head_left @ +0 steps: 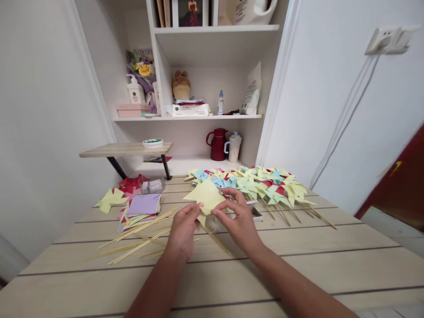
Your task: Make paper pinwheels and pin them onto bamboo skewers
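While both hands work over the middle of a pale wooden counter (298,260) with dark grooves between its planks, the left hand (182,232) and the right hand (240,221) pinch a yellow paper pinwheel (206,196) between them, fingers closed on its lower edge; a thin wooden stick (215,238) runs down from it toward the counter. To the left lies a loose scatter of bare sticks (139,240), and behind them a stack of coloured paper squares (142,207) with a purple sheet on top. Behind and to the right of the hands spreads a heap of finished pinwheels (265,183) in yellow, green, blue and red, sticks pointing toward the near edge. At the back, white shelves (215,117) hold a red jug (217,144), a speckled cup (233,148), a pump bottle (135,90) and a small plush toy (181,86). On the white wall to the right, a socket (380,40) has cables hanging from it.
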Demonstrator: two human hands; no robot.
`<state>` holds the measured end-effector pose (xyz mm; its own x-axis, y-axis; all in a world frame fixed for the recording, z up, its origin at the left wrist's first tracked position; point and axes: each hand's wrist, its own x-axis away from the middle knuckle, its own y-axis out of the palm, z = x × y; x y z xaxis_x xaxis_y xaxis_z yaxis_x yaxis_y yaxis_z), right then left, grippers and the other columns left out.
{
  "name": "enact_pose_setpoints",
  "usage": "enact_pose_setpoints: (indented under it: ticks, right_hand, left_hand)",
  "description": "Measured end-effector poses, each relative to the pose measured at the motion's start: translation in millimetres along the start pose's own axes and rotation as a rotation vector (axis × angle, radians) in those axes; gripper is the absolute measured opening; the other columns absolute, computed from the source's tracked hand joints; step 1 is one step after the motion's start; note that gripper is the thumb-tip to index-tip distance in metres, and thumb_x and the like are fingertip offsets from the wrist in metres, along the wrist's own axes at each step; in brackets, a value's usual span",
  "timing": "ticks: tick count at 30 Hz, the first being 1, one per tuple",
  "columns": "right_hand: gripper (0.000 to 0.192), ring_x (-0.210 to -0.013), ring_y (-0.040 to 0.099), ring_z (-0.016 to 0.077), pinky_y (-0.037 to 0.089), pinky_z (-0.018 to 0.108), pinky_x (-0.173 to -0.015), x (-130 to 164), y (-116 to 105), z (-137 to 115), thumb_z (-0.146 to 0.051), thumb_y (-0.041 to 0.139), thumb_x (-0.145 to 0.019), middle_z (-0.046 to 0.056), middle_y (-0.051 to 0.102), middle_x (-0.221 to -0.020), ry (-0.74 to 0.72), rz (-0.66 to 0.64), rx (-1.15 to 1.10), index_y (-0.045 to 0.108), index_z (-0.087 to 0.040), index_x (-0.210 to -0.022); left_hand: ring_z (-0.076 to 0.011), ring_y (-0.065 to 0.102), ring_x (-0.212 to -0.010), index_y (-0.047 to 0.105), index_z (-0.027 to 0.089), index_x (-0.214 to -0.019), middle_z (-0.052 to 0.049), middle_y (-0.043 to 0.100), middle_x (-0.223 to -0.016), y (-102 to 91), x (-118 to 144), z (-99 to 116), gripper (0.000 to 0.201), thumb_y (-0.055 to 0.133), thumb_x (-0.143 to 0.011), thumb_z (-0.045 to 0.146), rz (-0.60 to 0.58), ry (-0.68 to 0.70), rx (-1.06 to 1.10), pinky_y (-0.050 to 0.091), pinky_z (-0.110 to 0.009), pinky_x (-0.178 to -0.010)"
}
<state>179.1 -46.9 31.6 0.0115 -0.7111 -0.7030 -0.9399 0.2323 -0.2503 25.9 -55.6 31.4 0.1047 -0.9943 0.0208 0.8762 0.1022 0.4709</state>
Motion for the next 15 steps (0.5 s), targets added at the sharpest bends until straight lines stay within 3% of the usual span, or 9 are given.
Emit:
enact_pose_setpoints:
  ticks: [15]
  right_hand:
    - [0.015,-0.114,0.055,0.0268,0.041,0.046,-0.102,-1.2,1.9,1.5,-0.025,0.072,-0.077,0.007,0.055,-0.117,0.067,0.043,-0.039,0.063,-0.022,-0.064]
  left_hand:
    - [-0.0210,0.068,-0.087,0.075,0.016,-0.081,-0.008,0.076,-0.088,1.5,1.6,1.5,0.032,0.089,-0.059,0.032,-0.022,-0.037,0.067,0.051,-0.030,-0.084]
